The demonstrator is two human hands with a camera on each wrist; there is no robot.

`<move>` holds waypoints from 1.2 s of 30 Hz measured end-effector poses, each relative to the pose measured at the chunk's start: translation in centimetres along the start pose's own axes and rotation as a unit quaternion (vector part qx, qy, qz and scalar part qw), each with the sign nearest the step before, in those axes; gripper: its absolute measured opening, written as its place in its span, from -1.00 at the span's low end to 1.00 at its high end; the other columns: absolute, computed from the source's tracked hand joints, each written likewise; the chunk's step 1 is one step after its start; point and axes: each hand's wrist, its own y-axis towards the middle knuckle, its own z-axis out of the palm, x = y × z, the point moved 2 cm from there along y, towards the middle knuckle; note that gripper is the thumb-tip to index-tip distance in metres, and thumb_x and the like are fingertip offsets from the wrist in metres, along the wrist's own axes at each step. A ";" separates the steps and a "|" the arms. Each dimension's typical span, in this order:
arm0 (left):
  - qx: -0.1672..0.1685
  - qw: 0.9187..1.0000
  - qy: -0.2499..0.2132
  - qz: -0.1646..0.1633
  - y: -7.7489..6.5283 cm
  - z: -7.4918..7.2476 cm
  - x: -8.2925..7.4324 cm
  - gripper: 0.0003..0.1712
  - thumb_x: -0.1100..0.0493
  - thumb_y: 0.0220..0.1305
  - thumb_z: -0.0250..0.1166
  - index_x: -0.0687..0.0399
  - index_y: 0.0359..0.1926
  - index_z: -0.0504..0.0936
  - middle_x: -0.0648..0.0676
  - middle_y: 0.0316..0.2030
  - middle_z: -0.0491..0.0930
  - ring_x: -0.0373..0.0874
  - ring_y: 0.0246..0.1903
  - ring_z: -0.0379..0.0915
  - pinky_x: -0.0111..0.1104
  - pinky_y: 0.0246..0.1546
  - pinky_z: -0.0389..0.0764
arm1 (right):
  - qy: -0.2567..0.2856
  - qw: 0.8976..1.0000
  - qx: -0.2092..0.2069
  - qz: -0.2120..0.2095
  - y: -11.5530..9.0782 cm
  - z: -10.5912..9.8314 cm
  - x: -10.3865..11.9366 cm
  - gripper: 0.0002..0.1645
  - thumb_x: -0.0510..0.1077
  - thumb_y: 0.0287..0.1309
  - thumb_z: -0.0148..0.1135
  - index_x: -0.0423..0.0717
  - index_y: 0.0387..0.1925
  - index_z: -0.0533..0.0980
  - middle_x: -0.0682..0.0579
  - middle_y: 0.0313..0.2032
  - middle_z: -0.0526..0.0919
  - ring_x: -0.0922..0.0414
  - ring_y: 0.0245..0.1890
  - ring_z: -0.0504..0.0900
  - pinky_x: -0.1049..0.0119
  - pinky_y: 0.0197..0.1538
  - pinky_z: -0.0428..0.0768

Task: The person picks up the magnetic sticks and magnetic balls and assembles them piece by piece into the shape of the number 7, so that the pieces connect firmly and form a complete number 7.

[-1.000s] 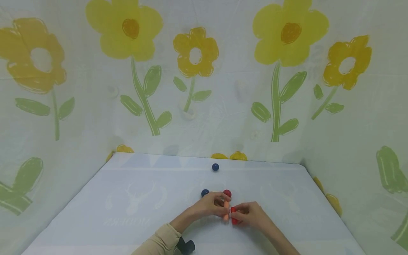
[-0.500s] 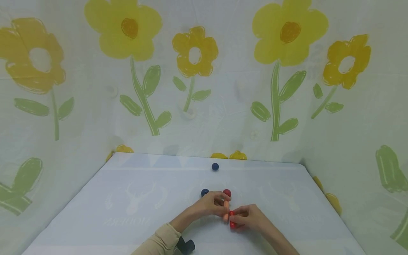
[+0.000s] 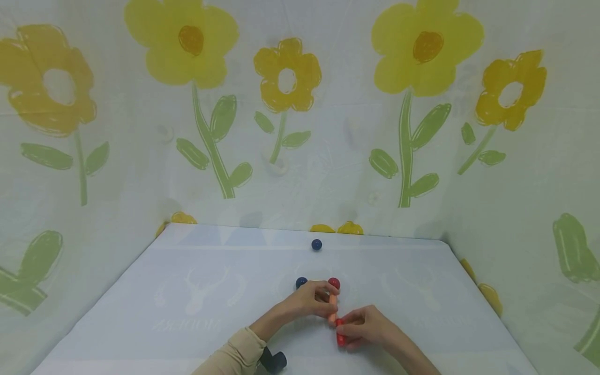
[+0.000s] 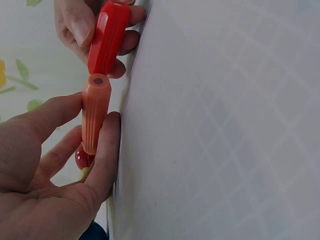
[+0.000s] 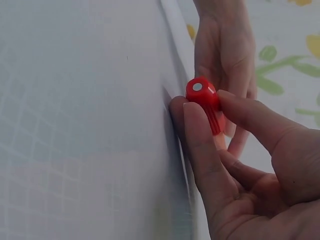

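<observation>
My left hand (image 3: 307, 300) pinches an orange ridged rod (image 4: 95, 114) between thumb and fingers, low over the table. A dark round spot marks the rod's near end in the left wrist view. With thumb and fingertips my right hand (image 3: 367, 327) grips a red ridged rod (image 5: 204, 102), whose near end carries a small silvery disc. The two rods stand end to end, the red one nearer my body; they appear to meet in the left wrist view. Just beyond the orange rod lies a red ball (image 3: 334, 283). A dark blue ball (image 3: 301, 283) is partly hidden behind my left hand.
Another dark blue ball (image 3: 316, 245) sits near the far edge of the white table (image 3: 225, 333). By my left sleeve a black cylindrical object (image 3: 276, 362) shows, partly covered. Flower-printed curtains (image 3: 328, 156) enclose the table at the back and sides.
My right hand has drawn the red rod toward my body and slightly left, from beside the orange rod to its near end. The left hand stays in place.
</observation>
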 end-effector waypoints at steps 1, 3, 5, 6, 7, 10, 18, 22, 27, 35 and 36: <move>-0.001 1.000 0.001 0.000 0.0 0.0 0.0 -0.65 0.13 0.19 0.42 0.00 0.01 0.64 -0.01 -0.21 0.67 -0.17 -0.21 0.56 -0.30 -0.17 0.68 | 0.002 1.000 0.004 -0.001 -0.1 0.0 0.0 -0.38 0.18 0.04 0.44 -0.21 -0.03 0.64 0.04 -0.36 0.76 0.15 -0.43 0.72 0.33 -0.19 0.69; -0.001 1.000 0.000 0.001 0.0 0.0 0.0 -0.65 0.13 0.19 0.42 0.00 0.01 0.64 -0.01 -0.21 0.67 -0.17 -0.22 0.56 -0.30 -0.17 0.68 | 0.006 1.000 0.010 -0.004 -0.2 0.1 0.0 -0.39 0.17 0.04 0.44 -0.21 -0.03 0.64 0.04 -0.36 0.76 0.16 -0.43 0.73 0.34 -0.19 0.69; 0.001 1.000 -0.002 0.001 0.0 0.0 0.0 -0.65 0.13 0.19 0.41 0.00 0.01 0.64 0.00 -0.21 0.67 -0.17 -0.22 0.56 -0.30 -0.17 0.68 | 0.010 1.000 0.015 -0.009 -0.3 0.3 0.1 -0.39 0.17 0.05 0.43 -0.21 -0.03 0.64 0.04 -0.35 0.77 0.16 -0.42 0.73 0.34 -0.20 0.69; 0.002 1.000 -0.003 0.001 0.0 0.0 0.0 -0.65 0.13 0.19 0.41 0.00 0.02 0.64 0.00 -0.21 0.67 -0.17 -0.22 0.56 -0.30 -0.16 0.68 | 0.014 1.000 0.020 -0.011 -0.3 0.3 0.0 -0.39 0.16 0.06 0.43 -0.22 -0.03 0.63 0.03 -0.35 0.77 0.15 -0.42 0.73 0.34 -0.20 0.69; 0.002 1.000 -0.003 0.001 0.0 0.0 0.0 -0.65 0.13 0.19 0.41 0.00 0.02 0.64 0.00 -0.21 0.67 -0.17 -0.23 0.57 -0.30 -0.16 0.68 | 0.017 0.999 0.024 -0.013 -0.3 0.4 0.0 -0.40 0.15 0.06 0.43 -0.23 -0.03 0.63 0.02 -0.35 0.77 0.14 -0.42 0.74 0.33 -0.21 0.69; 0.006 1.000 -0.006 0.005 0.0 0.0 0.0 -0.64 0.14 0.20 0.40 0.03 0.03 0.63 0.01 -0.21 0.68 -0.18 -0.23 0.57 -0.31 -0.16 0.69 | 0.027 0.999 0.035 -0.021 -0.2 0.6 0.0 -0.41 0.12 0.07 0.43 -0.26 -0.03 0.62 0.00 -0.35 0.77 0.12 -0.40 0.75 0.31 -0.22 0.70; 0.011 1.000 -0.017 0.008 0.2 0.0 0.1 -0.63 0.15 0.21 0.40 0.03 0.04 0.63 0.01 -0.21 0.67 -0.17 -0.23 0.58 -0.30 -0.16 0.70 | 0.049 0.997 0.048 -0.031 -0.4 1.2 0.3 -0.44 0.07 0.07 0.44 -0.28 -0.03 0.63 -0.02 -0.33 0.77 0.13 -0.40 0.75 0.31 -0.25 0.70; 0.007 1.000 -0.017 0.005 0.2 0.0 0.2 -0.64 0.16 0.20 0.40 0.02 0.03 0.63 0.01 -0.20 0.67 -0.16 -0.23 0.59 -0.27 -0.15 0.70 | 0.053 0.997 0.048 -0.034 -0.3 1.3 0.4 -0.44 0.06 0.08 0.44 -0.29 -0.04 0.62 -0.03 -0.33 0.78 0.14 -0.40 0.75 0.30 -0.25 0.70; 0.006 1.000 -0.016 0.005 0.2 0.1 0.3 -0.65 0.16 0.20 0.40 0.02 0.03 0.63 0.02 -0.20 0.68 -0.16 -0.22 0.59 -0.27 -0.15 0.70 | 0.060 0.997 0.044 -0.028 -0.2 1.4 0.2 -0.44 0.06 0.07 0.44 -0.29 -0.04 0.62 -0.04 -0.35 0.77 0.12 -0.41 0.76 0.31 -0.25 0.70; 0.008 1.000 -0.017 0.007 0.1 0.0 0.2 -0.65 0.17 0.20 0.40 0.03 0.03 0.63 0.03 -0.21 0.68 -0.16 -0.24 0.59 -0.27 -0.15 0.70 | 0.072 0.997 0.038 -0.015 -0.1 1.5 0.2 -0.44 0.05 0.06 0.45 -0.29 -0.04 0.62 -0.03 -0.36 0.77 0.13 -0.42 0.76 0.33 -0.27 0.70; 0.008 1.000 -0.017 0.007 0.1 0.0 0.2 -0.64 0.17 0.20 0.41 0.04 0.03 0.63 0.03 -0.21 0.68 -0.16 -0.24 0.59 -0.27 -0.15 0.70 | 0.072 0.997 0.037 -0.013 -0.1 1.5 0.2 -0.44 0.05 0.06 0.45 -0.29 -0.04 0.62 -0.03 -0.36 0.77 0.13 -0.42 0.76 0.33 -0.27 0.70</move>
